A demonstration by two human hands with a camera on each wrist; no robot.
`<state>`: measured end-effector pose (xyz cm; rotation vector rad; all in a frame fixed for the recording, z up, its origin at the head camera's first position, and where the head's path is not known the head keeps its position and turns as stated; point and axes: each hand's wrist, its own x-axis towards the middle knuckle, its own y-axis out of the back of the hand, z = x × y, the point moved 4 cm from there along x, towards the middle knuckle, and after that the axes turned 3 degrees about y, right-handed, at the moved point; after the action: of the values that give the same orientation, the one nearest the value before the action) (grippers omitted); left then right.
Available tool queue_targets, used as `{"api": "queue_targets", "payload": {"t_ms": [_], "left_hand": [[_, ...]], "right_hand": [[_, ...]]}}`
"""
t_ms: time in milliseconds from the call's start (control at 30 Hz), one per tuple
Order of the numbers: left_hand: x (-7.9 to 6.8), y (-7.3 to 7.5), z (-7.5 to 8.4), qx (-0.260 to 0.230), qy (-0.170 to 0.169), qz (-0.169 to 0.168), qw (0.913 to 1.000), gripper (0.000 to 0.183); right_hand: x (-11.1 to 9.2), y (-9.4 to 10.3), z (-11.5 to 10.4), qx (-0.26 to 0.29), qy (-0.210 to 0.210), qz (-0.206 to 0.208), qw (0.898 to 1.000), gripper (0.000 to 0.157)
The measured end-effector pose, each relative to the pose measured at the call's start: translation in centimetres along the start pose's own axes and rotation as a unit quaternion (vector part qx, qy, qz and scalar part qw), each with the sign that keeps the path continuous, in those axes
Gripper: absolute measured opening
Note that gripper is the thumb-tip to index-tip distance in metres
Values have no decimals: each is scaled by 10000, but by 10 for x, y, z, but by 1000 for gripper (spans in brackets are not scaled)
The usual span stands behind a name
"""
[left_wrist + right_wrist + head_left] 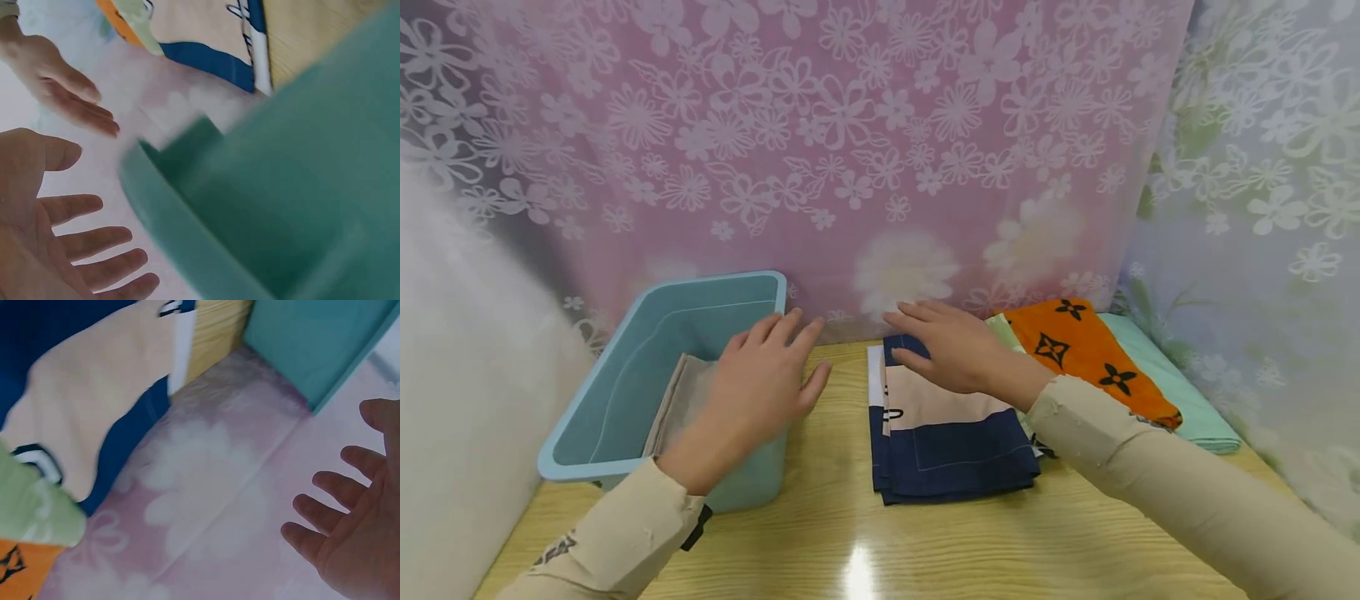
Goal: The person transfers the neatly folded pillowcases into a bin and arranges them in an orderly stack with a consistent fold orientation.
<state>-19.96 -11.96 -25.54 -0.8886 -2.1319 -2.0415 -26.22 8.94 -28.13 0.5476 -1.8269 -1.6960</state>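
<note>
My left hand (pixel 758 383) hovers over the right side of a blue-green plastic bin (pixel 625 367), fingers spread and nothing held. Inside the bin lies a folded grey-beige cloth (pixel 681 398), partly hidden by that hand. My right hand (pixel 951 346) is over the back of a folded navy and peach cloth (pixel 958 450), its fingers extended and holding nothing. In the left wrist view the bin's rim (pixel 181 231) runs beside the left hand's fingers. The right wrist view shows the right palm (pixel 359 550) with fingers apart, away from the cloths.
Right of the navy and peach cloth lie an orange cloth (pixel 1075 354) with dark flower shapes, a pale green cloth (pixel 37 509) and a folded mint cloth (pixel 1172 383). A pink floral curtain (pixel 850 167) hangs behind the wooden table (pixel 820 533). White material (pixel 467 350) borders the left.
</note>
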Motion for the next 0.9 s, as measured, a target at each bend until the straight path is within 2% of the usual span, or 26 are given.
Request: {"api": "queue_targets", "payload": {"t_ms": [233, 333, 467, 633, 800, 900], "left_hand": [[-6, -7, 33, 90, -355, -74, 9993, 51], [-10, -15, 45, 34, -528, 107, 9985, 50], [-13, -30, 58, 56, -599, 212, 9980, 51], [-14, -51, 73, 103, -558, -169, 9982, 54], [-12, -74, 81, 16, -509, -184, 9985, 53], [-12, -89, 83, 31, -467, -314, 9984, 53]], "right_hand": [[-27, -7, 24, -601, -105, -23, 9981, 61], [-38, -11, 32, -708, -174, -84, 9973, 61], [-49, -20, 41, -939, -291, -217, 9949, 61], [-65, -38, 50, -1040, -464, -285, 9931, 61], [-78, -54, 56, -1054, -691, -360, 9914, 60], [-84, -63, 59, -1071, -771, -408, 9904, 59]]}}
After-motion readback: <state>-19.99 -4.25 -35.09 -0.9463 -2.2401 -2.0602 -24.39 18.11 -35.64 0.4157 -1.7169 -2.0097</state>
